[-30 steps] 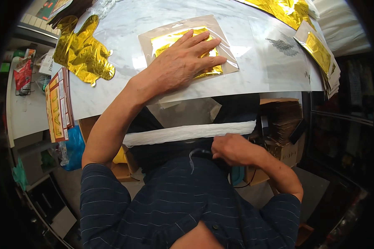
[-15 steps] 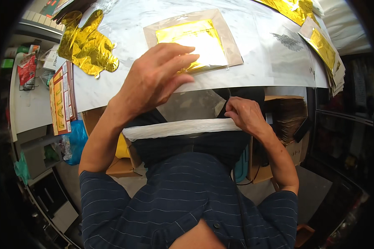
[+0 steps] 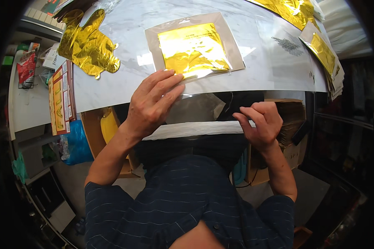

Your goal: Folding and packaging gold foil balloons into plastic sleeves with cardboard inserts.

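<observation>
A flat clear package point(image 3: 233, 54) with a grey backing card and a folded gold foil sheet point(image 3: 191, 47) inside lies on the marbled table. My left hand point(image 3: 153, 101) is open, its outstretched fingertips at the package's lower left corner. Over my lap, off the table's front edge, hovers my right hand point(image 3: 264, 124). Its fingers are loosely curled, the thumb stands apart from them, and I see nothing between them. A thin wispy strip point(image 3: 230, 101) shows near that thumb, seemingly not gripped. Across my lap runs a white crinkled band point(image 3: 195, 128).
An unfolded gold foil balloon point(image 3: 87, 47) lies on the table's left. Clear bags point(image 3: 284, 54) and a stack of packaged foil point(image 3: 323, 54) are at the right, with more gold foil point(image 3: 289, 11) behind. Cardboard boxes point(image 3: 93, 137) stand below, beside a blue bag point(image 3: 78, 143).
My left hand has drawn back toward me from over the package to its lower left corner. My right hand has lifted rightward off the white band, its pinched fingers loosening.
</observation>
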Demonstrator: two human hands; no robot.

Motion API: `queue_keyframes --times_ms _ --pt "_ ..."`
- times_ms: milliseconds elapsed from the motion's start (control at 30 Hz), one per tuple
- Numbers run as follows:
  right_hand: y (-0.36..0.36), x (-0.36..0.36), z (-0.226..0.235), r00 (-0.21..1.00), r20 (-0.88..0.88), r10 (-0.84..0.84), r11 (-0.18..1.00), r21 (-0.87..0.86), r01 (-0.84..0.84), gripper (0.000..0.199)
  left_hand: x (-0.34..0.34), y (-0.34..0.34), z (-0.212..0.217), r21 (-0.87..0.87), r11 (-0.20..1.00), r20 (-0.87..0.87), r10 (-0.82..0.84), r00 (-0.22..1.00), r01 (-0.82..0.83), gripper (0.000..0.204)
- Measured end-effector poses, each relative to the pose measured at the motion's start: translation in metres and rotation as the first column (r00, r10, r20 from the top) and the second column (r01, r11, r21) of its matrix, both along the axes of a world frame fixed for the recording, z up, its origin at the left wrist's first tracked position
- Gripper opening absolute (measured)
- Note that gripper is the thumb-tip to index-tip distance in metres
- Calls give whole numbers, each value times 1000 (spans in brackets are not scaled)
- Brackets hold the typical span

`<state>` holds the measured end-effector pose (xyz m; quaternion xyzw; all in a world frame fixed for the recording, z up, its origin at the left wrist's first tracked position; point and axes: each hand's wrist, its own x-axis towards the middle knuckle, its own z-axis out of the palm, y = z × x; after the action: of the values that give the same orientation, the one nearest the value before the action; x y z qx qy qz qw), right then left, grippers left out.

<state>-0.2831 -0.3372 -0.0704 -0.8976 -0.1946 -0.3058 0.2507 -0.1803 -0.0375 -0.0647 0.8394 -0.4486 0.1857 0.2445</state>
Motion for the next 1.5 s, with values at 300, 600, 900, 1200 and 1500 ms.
queue_keyframes --times_ms 300,600,900,1200,1500 --pt "-8 52 9 991 -37 125 982 -136 -129 36 -3 8 0 -195 981 -119 -21 993 -2 26" --pt "-3 64 15 985 -148 87 996 35 -83 16 1 8 2 -247 965 -167 44 985 -85 22" --pt "-2 73 28 920 -386 -62 990 93 105 18 5 2 18 -164 949 -400 185 898 -269 24" --pt "-11 101 51 647 -719 -254 950 -59 308 40 16 3 31 64 948 -287 317 904 -313 32" --pt "-20 115 56 602 -769 -215 962 -59 268 43 -7 -48 43 160 987 -159 14 987 12 86"
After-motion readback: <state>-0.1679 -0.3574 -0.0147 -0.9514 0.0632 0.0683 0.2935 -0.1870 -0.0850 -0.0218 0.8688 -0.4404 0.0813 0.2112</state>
